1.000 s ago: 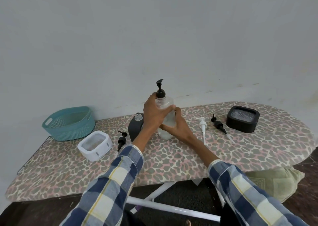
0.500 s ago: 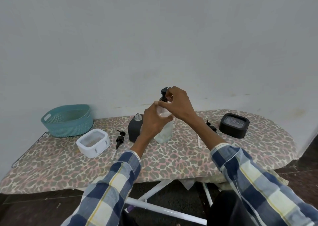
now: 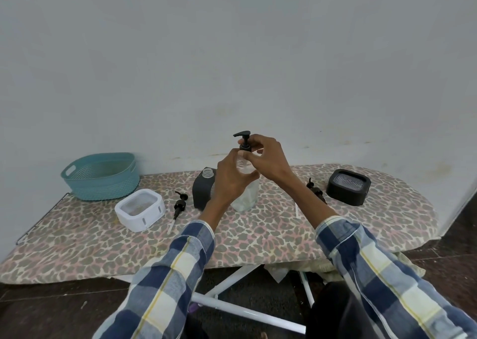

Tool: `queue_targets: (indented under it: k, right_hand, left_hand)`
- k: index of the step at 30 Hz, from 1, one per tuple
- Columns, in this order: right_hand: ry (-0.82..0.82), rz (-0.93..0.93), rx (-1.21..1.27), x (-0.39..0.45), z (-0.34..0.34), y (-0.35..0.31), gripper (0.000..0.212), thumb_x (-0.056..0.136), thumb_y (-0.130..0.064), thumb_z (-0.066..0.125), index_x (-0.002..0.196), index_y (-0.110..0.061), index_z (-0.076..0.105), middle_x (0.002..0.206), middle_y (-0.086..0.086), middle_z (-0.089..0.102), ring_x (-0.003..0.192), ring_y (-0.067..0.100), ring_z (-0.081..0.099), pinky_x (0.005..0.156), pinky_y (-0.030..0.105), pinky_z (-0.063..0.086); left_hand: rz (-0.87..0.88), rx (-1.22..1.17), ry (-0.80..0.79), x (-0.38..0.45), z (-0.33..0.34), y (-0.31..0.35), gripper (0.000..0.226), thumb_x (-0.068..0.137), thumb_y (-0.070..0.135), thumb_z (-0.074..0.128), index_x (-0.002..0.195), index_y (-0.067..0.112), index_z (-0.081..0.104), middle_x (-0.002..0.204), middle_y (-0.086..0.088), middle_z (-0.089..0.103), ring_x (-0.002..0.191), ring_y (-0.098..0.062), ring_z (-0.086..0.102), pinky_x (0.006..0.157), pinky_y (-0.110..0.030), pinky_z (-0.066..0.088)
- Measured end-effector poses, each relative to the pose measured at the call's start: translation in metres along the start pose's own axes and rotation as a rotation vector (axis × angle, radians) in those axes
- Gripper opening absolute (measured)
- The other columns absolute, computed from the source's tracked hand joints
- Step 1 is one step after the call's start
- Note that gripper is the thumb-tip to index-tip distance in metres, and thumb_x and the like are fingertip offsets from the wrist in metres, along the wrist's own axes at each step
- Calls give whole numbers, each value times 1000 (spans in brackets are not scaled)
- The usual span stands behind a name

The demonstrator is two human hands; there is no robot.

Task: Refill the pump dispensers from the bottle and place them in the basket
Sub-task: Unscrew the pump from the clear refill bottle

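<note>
1. The clear dispenser [image 3: 245, 196] stands upright on the ironing board [image 3: 258, 233], just right of the open dark bottle [image 3: 202, 191].
2. The left hand [image 3: 233, 181] wraps its body.
3. The right hand [image 3: 268, 162] pinches the black pump [image 3: 244, 142] directly above, on the vertical axis.
4. The teal basket [image 3: 100, 176] sits well left of that bottle.

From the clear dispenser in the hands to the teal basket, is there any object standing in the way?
Partly. The dark bottle stands right beside the clear dispenser on the basket side, and a loose black pump and the white box lie lower along that way. Lifted over them, nothing visible blocks it.
</note>
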State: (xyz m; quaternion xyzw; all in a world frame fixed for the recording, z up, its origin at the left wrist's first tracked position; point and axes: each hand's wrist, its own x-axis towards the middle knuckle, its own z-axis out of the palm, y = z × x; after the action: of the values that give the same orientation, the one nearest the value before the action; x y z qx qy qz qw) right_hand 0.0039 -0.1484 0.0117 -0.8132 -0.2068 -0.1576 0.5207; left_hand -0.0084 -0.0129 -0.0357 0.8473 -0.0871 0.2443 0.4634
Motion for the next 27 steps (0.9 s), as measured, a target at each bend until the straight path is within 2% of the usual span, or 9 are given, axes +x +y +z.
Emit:
queue_targets:
  k: [2,5,8,11,13,15,19,24,27]
  right_hand:
    - [19,21,31,-4,0,2,26,92,-15,77,117,-21,76,108,-14,79,100,-2,71,95,21,50]
    - [-5,-10,29,-8,-2,3,29,95,-10,69,121,-21,74,114,-11,78,109,3,70,102,33,51]
    - [-18,10,43,-6,-4,-1,30,95,-16,72,125,-20,69,123,-8,73,111,7,68,96,28,50]
    - [39,28,-74,-4,-2,1,37,85,-36,86,109,-16,68,113,-1,69,97,12,67,82,23,51]
    - [71,21,-103,-4,-1,1,35,82,-35,88,102,-13,70,103,-1,72,90,11,68,80,23,53]
    - [79,-8,-68,-6,-1,-1,29,83,-26,88,105,-13,74,103,-4,76,91,8,72,85,22,55]
    - [93,-41,-14,-17,-3,-4,33,88,-15,82,120,-14,74,112,-11,78,101,3,73,99,27,56]
    - [96,-52,65,-21,-7,-8,39,94,-5,72,131,-14,70,114,-8,79,106,2,73,105,29,55]
    - [153,-64,156,-14,-16,-21,30,99,-6,67,127,-14,71,112,-6,80,108,6,73,107,36,55]
  left_hand:
    - [-1,-8,-9,0,0,1,68,82,38,93,140,23,61,130,6,75,116,-11,71,95,-25,56]
    - [6,-7,-20,0,1,2,69,82,38,92,141,24,60,129,8,75,112,-7,69,86,-9,47]
    - [-3,20,-19,-1,2,2,63,82,33,93,135,20,61,123,4,75,105,-6,66,82,-9,46]
    - [-10,30,-31,-3,3,2,62,82,34,94,133,24,61,111,18,68,99,0,66,76,-6,45]
    - [-6,29,-31,-4,3,2,61,81,33,94,132,24,61,108,22,65,93,10,63,74,-1,44]
    - [-4,24,-22,-6,2,3,61,80,32,95,131,23,62,109,21,66,93,10,62,75,2,42]
    - [9,31,-19,-8,1,6,64,81,35,94,135,23,61,122,9,74,106,-5,66,78,-6,43]
    - [14,43,-30,-7,3,8,62,81,38,93,132,25,59,121,8,74,104,-5,66,79,-12,49]
    - [19,62,-30,-6,5,6,52,79,36,91,118,24,59,107,7,72,93,-14,69,79,-33,59]
